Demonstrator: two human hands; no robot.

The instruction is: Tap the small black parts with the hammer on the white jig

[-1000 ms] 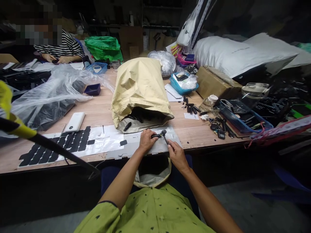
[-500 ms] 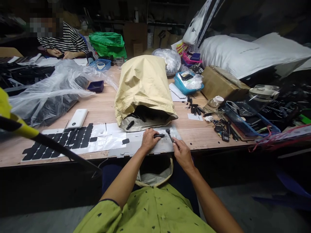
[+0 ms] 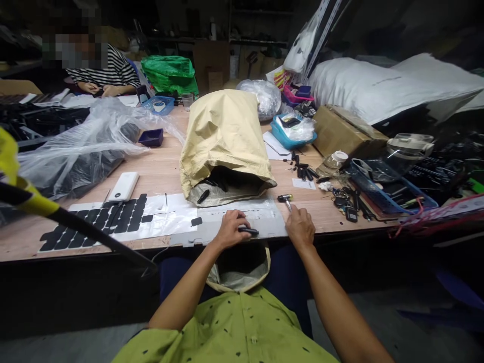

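My left hand (image 3: 231, 229) is closed around a small black cylindrical piece (image 3: 248, 231), above the near edge of a grey sheet (image 3: 264, 214). At the table's front edge my right hand (image 3: 300, 227) grips a small hammer (image 3: 285, 198). Its head, black with a yellowish end, is at the sheet's right side, and most of its handle is inside my fist. Behind my hands a large cream sack (image 3: 227, 131) lies with its mouth towards me. Similar black pieces (image 3: 203, 196) show in its opening. A second bag (image 3: 242, 285) stands open at my lap.
Black adhesive pads (image 3: 94, 222) on a white sheet and a white power bank (image 3: 123, 186) lie left. A yellow-black pole (image 3: 75, 222) crosses the left foreground. Loose black parts (image 3: 302, 169), a jar (image 3: 335, 161) and a blue tray (image 3: 393, 191) are right. A co-worker (image 3: 113, 70) sits far left.
My right hand has moved right with the hammer, and the hammer's head has turned sideways. My left hand has shifted slightly nearer to me, still with the black piece.
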